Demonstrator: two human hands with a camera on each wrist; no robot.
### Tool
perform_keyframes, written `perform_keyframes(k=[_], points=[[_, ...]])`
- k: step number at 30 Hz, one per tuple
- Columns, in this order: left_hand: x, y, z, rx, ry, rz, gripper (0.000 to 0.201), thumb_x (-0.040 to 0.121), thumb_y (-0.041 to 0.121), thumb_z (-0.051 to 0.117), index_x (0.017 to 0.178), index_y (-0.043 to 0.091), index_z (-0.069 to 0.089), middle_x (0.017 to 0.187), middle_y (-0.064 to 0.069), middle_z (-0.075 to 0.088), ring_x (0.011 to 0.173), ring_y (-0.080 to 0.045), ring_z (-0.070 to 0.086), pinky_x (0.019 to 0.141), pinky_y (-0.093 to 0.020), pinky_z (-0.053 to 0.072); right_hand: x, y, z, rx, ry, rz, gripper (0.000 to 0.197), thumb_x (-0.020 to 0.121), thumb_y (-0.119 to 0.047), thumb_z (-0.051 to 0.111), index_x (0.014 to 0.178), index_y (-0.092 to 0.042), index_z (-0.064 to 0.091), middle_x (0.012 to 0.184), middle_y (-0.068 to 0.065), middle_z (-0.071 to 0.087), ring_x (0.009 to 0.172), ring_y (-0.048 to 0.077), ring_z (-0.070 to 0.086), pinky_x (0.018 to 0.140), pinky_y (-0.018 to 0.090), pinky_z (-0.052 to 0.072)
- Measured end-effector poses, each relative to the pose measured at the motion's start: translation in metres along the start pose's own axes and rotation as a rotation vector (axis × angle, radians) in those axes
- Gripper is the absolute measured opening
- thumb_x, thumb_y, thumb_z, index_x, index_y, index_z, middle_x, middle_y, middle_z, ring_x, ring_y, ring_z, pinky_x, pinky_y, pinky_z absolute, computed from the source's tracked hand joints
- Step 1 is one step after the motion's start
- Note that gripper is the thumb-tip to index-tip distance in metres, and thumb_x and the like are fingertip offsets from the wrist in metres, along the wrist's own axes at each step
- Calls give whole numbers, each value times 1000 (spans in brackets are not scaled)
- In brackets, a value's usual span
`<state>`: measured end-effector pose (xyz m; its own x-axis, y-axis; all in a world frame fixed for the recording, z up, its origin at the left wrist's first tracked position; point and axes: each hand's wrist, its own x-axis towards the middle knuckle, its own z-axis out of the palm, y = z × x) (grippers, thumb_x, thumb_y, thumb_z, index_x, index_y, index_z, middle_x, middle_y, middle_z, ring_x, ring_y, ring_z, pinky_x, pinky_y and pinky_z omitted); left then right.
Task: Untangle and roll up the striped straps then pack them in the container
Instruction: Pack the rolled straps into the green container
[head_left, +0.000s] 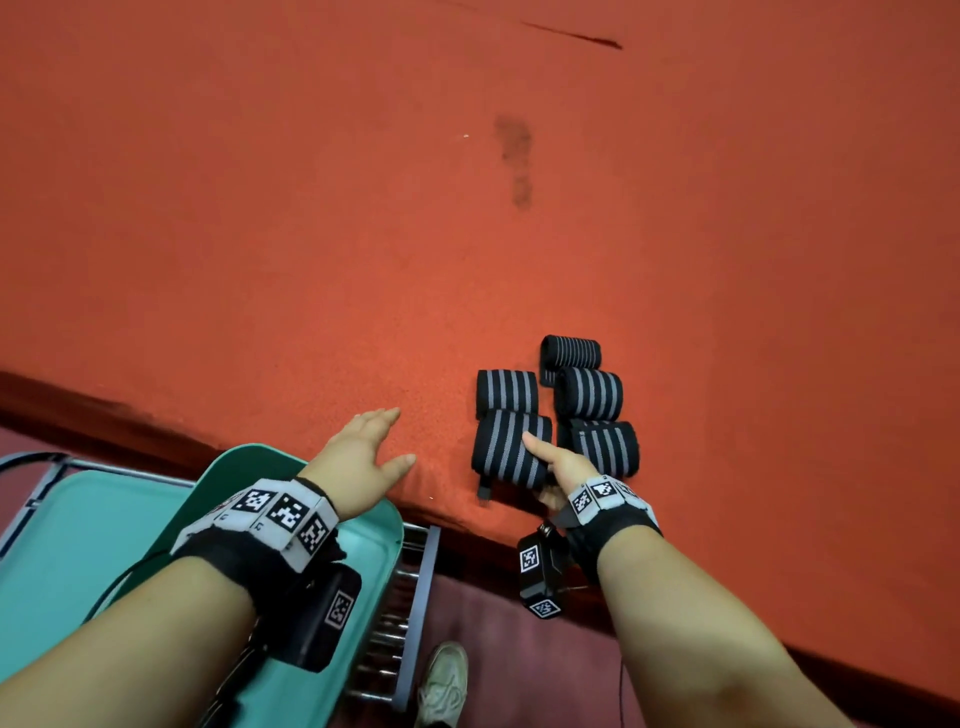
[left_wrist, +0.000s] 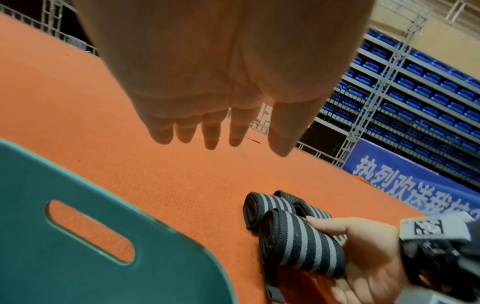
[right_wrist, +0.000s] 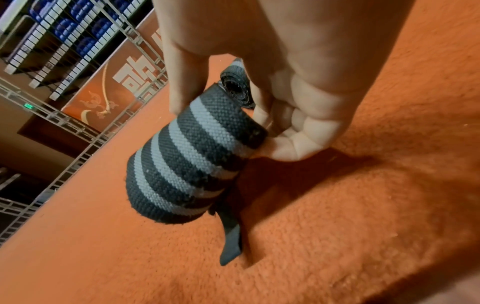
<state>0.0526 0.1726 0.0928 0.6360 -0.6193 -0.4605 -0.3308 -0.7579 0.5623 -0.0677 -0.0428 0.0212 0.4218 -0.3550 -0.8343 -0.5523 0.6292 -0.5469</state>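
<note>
Gripping: right hand (head_left: 558, 462) curls round nearest roll (head_left: 510, 449), thumb on top, by the mat's (head_left: 311, 234) near edge
Left hand (head_left: 363, 460): fingers straight and spread — holding nothing, above the mat
Other rolls (head_left: 587, 393): four, touching, just behind
Container (head_left: 78, 545): teal, left, below mat edge
Writing: blue banner (left_wrist: 405, 172) in Chinese characters — "热烈欢送" legible; patterned tags on wristbands (head_left: 280, 514)
Around: shoe (head_left: 443, 683) on floor, blue seats (left_wrist: 415, 86)

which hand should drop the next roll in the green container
Right. The right hand already grips the nearest roll, thumb on top. The left hand is open, holding nothing, nearer the container.
</note>
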Motion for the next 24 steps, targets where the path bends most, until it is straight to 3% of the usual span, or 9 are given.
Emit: perform_keyframes(k=[4,8,11,14,16,19,21,24], points=[[-13,6,-12,-75,-15,60,65,93,33,52,148,17,22,153,-7,24,140,-18,26,113,-27,19,-34,-8,10,-97,-95,-106,20,89,-28,62,100,-11,61,97,5,66,92,17,61,88,33,49],[-34,1,-27,-108,-34,148,72,90,36,56,149,21,18,155,-5,20,141,-17,22,115,-30,21,-72,-3,38,-189,-135,-210,17,87,-32,62,97,-18,62,98,1,66,97,16,59,90,35,48],[-55,-13,-40,-146,-51,227,78,87,32,62,149,21,15,155,-4,15,142,-17,20,116,-34,21,-102,12,66,-217,-163,-263,16,88,-33,60,98,-20,63,92,-2,66,89,13,60,80,31,50],[-75,-32,-54,-229,-105,255,81,85,29,65,149,23,15,155,-4,14,137,-20,33,111,-28,29,-130,30,96,-256,-217,-307,18,90,-32,57,101,-20,63,80,-7,69,74,7,63,66,23,49],[-87,-49,-62,-249,-130,260,81,84,29,66,149,26,18,153,-3,21,133,-19,39,105,-22,31,-143,42,117,-282,-232,-341,25,90,-31,57,108,-16,63,93,0,72,83,13,67,74,27,51],[-99,-80,-70,-361,-159,229,79,80,26,71,145,30,25,143,-3,39,124,-19,49,103,-31,42,-155,63,145,-262,-248,-353,39,87,-32,63,120,-10,60,112,11,68,104,26,64,88,36,51],[-106,-98,-73,-532,-208,172,76,79,18,73,141,30,30,131,0,47,113,-20,56,90,-40,53,-159,77,163,-228,-239,-343,38,88,-32,63,120,-11,60,110,9,69,101,23,65,83,33,52],[-112,-118,-72,-746,-247,96,70,77,9,74,134,26,39,120,2,52,106,-22,60,83,-46,55,-158,97,182,-190,-220,-322,33,88,-31,61,116,-14,60,104,5,68,95,16,63,76,28,52]])
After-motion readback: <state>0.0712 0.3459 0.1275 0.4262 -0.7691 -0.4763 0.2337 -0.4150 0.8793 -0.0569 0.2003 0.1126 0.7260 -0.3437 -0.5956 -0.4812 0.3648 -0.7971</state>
